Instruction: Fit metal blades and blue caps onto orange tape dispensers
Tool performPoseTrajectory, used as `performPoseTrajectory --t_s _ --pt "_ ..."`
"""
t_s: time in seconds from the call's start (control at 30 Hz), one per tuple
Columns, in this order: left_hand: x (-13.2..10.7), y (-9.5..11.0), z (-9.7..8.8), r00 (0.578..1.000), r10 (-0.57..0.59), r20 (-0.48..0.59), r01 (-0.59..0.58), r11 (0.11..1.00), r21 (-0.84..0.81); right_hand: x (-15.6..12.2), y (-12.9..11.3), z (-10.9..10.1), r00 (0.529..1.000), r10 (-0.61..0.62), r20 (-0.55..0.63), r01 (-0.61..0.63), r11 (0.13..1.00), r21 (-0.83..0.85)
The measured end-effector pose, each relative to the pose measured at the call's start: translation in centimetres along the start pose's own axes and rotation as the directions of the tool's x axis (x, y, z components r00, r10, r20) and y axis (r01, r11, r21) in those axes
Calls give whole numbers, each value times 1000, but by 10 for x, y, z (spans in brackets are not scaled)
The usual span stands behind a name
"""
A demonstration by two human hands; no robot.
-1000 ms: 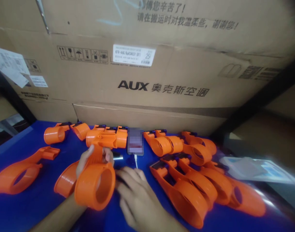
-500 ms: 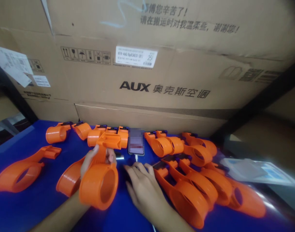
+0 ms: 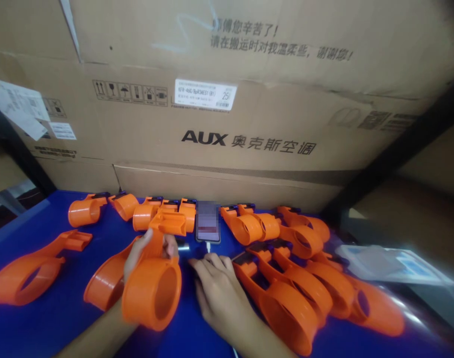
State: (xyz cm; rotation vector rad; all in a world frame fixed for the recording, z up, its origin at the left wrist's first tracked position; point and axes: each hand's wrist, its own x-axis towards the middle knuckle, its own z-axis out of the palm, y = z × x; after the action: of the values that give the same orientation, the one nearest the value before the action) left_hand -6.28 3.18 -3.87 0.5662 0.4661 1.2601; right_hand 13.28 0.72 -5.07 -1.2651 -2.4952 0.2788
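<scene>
My left hand [image 3: 137, 256] is wrapped round the neck of an orange plastic ring with a slotted handle [image 3: 152, 293]. It is held up, handle end away from me. Just behind it lies a similar orange ring [image 3: 106, 281], partly hidden by my wrist. My right hand [image 3: 221, 286] rests low over the blue surface, palm down, fingers bent and a little apart, thumb away from the index finger. Its fingertips are partly out of sight, close to the white cable plug [image 3: 208, 246] of a phone [image 3: 208, 223]. A small silvery cylinder [image 3: 183, 246] shows beside my left fingers.
Several orange rings with dark pieces on their handles stand on the right [image 3: 286, 308] and along the back [image 3: 147, 216]. Another orange ring [image 3: 29, 278] lies at the left. A large cardboard box [image 3: 249, 119] walls off the back. A plastic-wrapped packet [image 3: 391, 263] lies at the right.
The view has shifted slightly, so the box and rings appear a little lower and further left. Both hands keep nearly the same pose, the left still gripping the orange ring.
</scene>
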Motion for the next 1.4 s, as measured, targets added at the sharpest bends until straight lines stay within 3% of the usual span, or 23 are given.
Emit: performPoseTrajectory --t_s 0.23,0.5,0.67,0.8,0.93,1.13,1.27,1.4 --pt "-2 -4 9 997 20 -72 -21 1000 -9 2 3 6 991 77 -112 -73 997 39" --pt "-2 -11 17 977 33 -212 -21 998 56 4 2 3 985 79 -153 -61 991 117" --pt "-3 -12 14 979 45 -198 -28 996 87 2 2 -3 931 175 -322 -75 951 300" --pt "-1 -18 13 964 108 -242 -76 988 138 1 3 -15 806 317 -500 -23 861 509" --pt "0 -26 15 976 134 -173 -82 956 280 3 6 -26 713 486 -505 73 665 743" --pt "-2 -29 18 991 124 -54 -95 922 377 5 10 -35 686 599 -413 180 410 894" --pt "-4 -30 18 998 67 16 -67 903 423 6 8 -37 673 616 -411 213 370 904" --pt "-5 -30 18 999 18 44 -36 885 464 7 9 -36 639 630 -441 226 394 891"
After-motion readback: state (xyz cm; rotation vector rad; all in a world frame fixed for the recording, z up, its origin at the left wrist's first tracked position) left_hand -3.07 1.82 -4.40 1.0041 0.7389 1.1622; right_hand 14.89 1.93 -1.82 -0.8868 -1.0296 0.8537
